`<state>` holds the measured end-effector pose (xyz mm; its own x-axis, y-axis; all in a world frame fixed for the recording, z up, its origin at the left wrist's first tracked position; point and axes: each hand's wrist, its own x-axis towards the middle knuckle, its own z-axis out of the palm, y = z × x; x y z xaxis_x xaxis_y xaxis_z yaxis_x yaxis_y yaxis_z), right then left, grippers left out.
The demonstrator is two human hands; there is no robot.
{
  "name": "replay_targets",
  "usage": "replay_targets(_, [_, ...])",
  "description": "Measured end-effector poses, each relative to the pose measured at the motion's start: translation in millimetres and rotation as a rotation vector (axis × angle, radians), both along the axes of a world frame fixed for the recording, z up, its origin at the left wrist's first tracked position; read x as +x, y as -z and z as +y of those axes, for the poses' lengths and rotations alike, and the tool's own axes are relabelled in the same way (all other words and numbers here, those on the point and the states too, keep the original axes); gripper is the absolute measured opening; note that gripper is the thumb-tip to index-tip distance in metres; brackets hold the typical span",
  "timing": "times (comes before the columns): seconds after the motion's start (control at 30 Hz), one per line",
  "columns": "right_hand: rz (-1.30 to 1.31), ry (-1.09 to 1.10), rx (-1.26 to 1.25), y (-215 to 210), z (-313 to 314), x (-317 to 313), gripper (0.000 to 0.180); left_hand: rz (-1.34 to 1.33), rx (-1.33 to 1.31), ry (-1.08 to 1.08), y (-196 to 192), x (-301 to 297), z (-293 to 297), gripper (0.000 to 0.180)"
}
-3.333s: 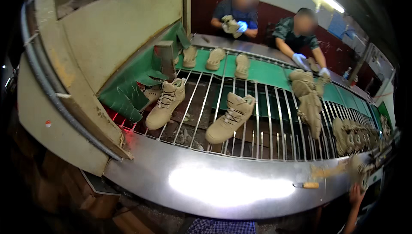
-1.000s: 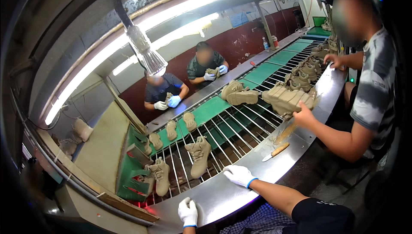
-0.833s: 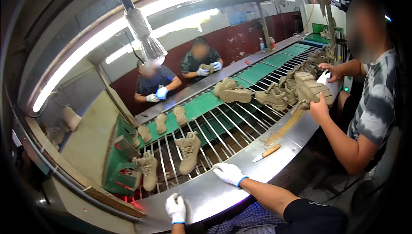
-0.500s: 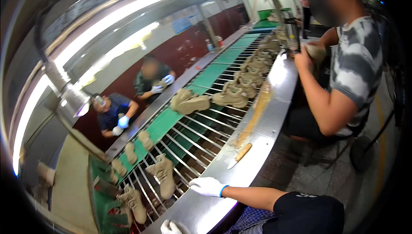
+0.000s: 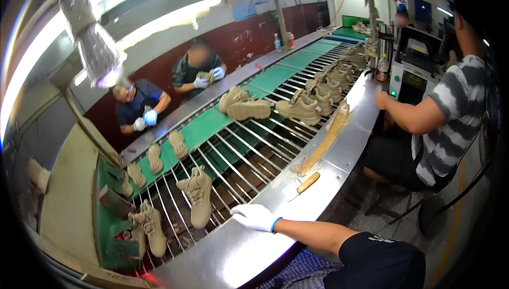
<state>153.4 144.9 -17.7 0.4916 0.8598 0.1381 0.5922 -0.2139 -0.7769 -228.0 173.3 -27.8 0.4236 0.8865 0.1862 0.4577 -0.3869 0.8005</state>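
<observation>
**Inspector A:** Where is the right hand (image 5: 255, 216) recorded?

**Inspector B:** It is white-gloved and laid flat on the polished steel surface (image 5: 233, 252), fingers spread and gripping nothing. The left hand is not seen.

**Inspector A:** And the nearest item?

**Inspector B:** A tan suede lace-up boot (image 5: 197, 195) is noted on the metal roller conveyor (image 5: 238, 156), just beyond the hand and untouched. A wooden-handled brush (image 5: 306, 183) lies apart to the right.

**Inspector A:** Progress?

**Inspector B:** It is judged that no boot is being handled; many are left on the line.
</observation>
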Motion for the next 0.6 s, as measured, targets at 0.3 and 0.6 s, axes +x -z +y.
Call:
replay_targets(0.3, [-0.028,0.037,0.029,1.4,5.2,0.8,0.04,0.039,-0.104,0.024,21.3,-1.4,-0.9,0.029])
replay_targets(0.6, [-0.071,0.013,0.003,5.5,23.4,-8.8,0.042,0.046,-0.101,-0.04,26.8,-22.7,-5.1,0.028])
